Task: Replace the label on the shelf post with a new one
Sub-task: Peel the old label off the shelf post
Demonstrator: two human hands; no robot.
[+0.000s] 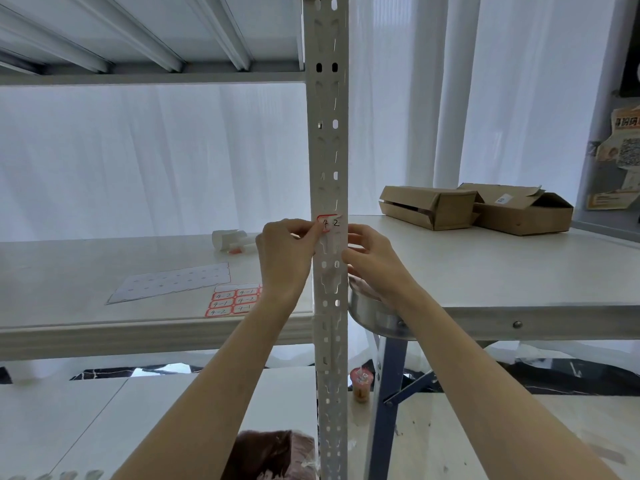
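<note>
Pinching the left edge of the label, the left hand holds it with finger and thumb against the shelf post. The label is white with a red border and reads "4-2". Its right top corner curls off the post. The right hand is on the other side of the post, just below the label, with fingers bent and touching the post's edge; I cannot tell if it grips anything.

The post is pale metal, tall and straight, with rows of small holes and slots. It stands between the two arms. On the white shelf to the left lies a sheet of red-edged labels with numbers, partly behind the left wrist. Near it lies a bare white backing sheet and a white roll. A shiny metal bowl sits under the right wrist. Two brown cardboard boxes rest on the table to the right.
</note>
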